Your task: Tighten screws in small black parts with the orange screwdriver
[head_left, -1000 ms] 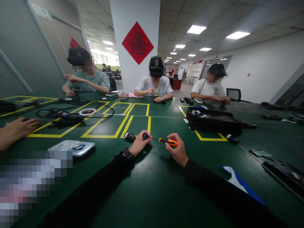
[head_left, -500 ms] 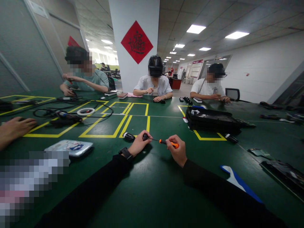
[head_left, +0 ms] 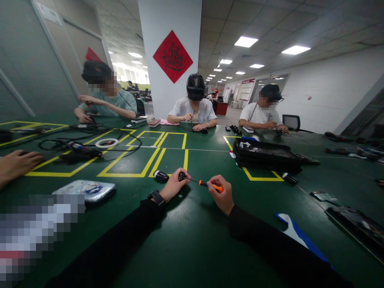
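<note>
Just beyond the middle of the green table (head_left: 186,236), my left hand (head_left: 174,187) grips a small black part (head_left: 181,176) between thumb and fingers. What kind of part it is I cannot make out. My right hand (head_left: 222,194) is closed around an orange and black screwdriver (head_left: 218,188). Its thin shaft points left, and the tip meets or nearly meets the black part; fingers hide the exact contact. A black and white rounded piece (head_left: 161,176) lies left of my left hand, close to the yellow tape.
A black casing stack (head_left: 267,154) and another black rounded piece (head_left: 290,178) lie to the right, with a blue and white object (head_left: 300,234) nearer. On the left are a phone (head_left: 87,189), cables (head_left: 79,150), a tape roll (head_left: 107,143) and another person's hand (head_left: 22,163). Several people sit around the table.
The whole view has shifted slightly. Both hands keep their hold on the black part and the screwdriver, with almost no change in pose.
</note>
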The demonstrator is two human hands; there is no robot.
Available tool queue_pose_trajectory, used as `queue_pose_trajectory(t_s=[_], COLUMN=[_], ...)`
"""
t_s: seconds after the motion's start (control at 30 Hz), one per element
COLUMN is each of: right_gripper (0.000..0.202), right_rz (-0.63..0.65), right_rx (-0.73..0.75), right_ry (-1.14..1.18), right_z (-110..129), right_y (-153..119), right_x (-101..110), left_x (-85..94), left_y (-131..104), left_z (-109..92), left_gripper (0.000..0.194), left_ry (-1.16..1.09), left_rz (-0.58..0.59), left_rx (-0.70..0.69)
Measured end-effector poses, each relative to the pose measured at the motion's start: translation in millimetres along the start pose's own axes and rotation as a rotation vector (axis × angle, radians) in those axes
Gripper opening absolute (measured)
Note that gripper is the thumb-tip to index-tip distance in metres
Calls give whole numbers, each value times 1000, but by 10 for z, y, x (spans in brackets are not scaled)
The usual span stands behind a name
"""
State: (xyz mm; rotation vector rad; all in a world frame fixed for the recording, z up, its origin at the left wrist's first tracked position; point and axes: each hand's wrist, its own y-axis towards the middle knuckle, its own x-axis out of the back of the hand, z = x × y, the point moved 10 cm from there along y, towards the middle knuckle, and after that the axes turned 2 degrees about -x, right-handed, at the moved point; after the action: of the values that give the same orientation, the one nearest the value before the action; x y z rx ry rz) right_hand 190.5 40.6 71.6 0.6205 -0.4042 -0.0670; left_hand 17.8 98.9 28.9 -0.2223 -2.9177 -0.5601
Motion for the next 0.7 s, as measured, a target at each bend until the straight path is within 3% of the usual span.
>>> queue_pose_trajectory(t_s=[0.47, 0.7], right_gripper=[12, 16], right_rz=[85, 175], right_rx=[50, 48], right_ry=[-115, -163], right_z=[-60, -207], right_y=[115, 137], right_x=[-73, -173], left_x=[84, 83], left_y=[4, 1], left_z=[177, 129], left_gripper=[20, 24], left_ry=[-214, -129], left_rz=[-81, -91], left_rx=[104, 86])
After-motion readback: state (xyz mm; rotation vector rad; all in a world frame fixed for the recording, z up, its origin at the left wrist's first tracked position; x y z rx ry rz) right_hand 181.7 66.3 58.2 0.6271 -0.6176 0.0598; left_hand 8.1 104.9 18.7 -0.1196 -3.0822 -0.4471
